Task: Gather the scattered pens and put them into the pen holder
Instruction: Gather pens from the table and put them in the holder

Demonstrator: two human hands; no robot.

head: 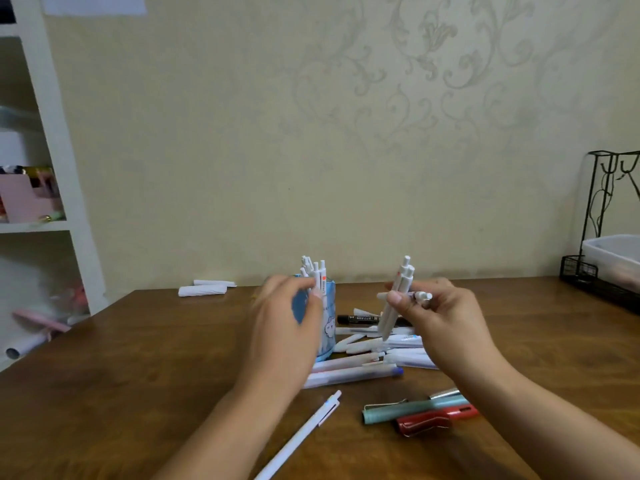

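Head view, the only one. Risk first: your right hand carries a loose bundle of white pens, some upright and at least one lying crosswise in the fingers; if you tip that bundle toward the pen holder as it sits, the crosswise pen is likely to catch the rim or slip out and fall back onto the heap. The holder already stands crowded with white pens, so a bundle pushed in at once may jam against them or rock the holder over; your left hand at its near side is what guards against that. Grip, right: fingers and thumb curled round the bundle, clenched on it, held just above the scattered pile. Grip, left: blurred, fingers loosely spread against the holder's near side and the pens in it; you appear to be steadying it, but whether the fingers truly clasp it, I cannot tell. Still on the worktop: a black marker, a lone white pen, a teal pen, a red pen.
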